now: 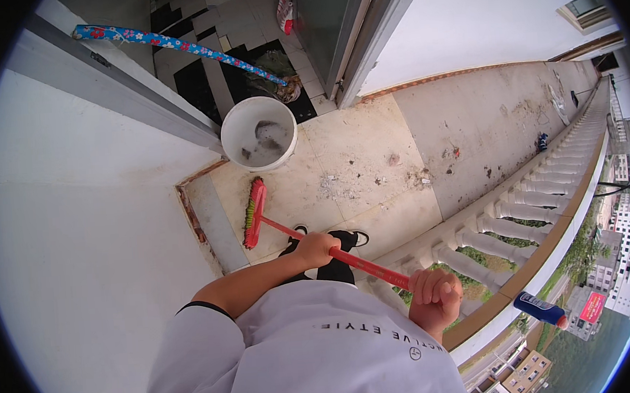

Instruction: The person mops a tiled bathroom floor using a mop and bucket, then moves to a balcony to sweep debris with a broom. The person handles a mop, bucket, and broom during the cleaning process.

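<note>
A long red handle (372,269) runs slantwise in front of my body to a red scrubbing broom head (256,214) with yellow-green bristles showing at one side. My left hand (318,249) grips it partway down, and my right hand (437,299) is closed around its upper end. The broom head is at the pale tiled floor (273,232), left of my feet, below a white bucket (229,147). Inside the bucket is greyish, foamy water (267,142) with dark patches. Scattered dirt and pale debris (339,186) lie on the tiles ahead of my shoes.
A mop with a blue flowered handle (184,48) leans across the doorway behind the bucket. White walls (75,213) flank the left. Along the right runs a balustrade (493,241), with a blue bottle (539,309) on its rail. More litter (558,104) lies farther along the balcony.
</note>
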### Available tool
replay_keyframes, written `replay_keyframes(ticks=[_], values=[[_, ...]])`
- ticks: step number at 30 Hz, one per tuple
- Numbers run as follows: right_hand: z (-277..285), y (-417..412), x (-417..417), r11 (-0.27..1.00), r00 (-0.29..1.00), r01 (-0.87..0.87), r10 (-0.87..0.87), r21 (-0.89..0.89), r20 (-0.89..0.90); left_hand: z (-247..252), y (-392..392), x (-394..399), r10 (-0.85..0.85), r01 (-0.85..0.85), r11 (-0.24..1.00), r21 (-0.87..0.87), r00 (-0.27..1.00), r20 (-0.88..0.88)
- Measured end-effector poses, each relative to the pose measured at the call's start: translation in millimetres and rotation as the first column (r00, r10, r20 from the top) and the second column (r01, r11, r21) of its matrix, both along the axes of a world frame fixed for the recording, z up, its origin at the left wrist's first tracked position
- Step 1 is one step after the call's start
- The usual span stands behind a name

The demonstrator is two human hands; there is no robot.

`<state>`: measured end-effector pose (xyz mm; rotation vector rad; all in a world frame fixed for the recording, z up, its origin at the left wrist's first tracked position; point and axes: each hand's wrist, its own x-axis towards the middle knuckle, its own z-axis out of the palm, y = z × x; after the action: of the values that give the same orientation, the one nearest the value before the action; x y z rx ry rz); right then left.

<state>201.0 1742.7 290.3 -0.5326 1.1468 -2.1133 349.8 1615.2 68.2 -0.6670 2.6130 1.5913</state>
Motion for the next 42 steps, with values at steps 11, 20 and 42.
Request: replay_keyframes(ticks=[11,20,42], values=[[39,45,-146,0.976,0.887,0.213,-0.179,0.034,-0.427,-9,57,-273,-0.125,0.135,0.991,0.018,0.957,-0.263],[93,63,-172,0.982,0.767,0.182,-0.17,-0.044,-0.619,58,78,-313,-0.019,0.014,1.0,-0.015,0.859,-0.512],[81,83,-210,0.99,0.7,0.083,0.022,0.112,-0.714,22,121,-390,-0.024,0.082,0.991,0.103,0.883,-0.469]])
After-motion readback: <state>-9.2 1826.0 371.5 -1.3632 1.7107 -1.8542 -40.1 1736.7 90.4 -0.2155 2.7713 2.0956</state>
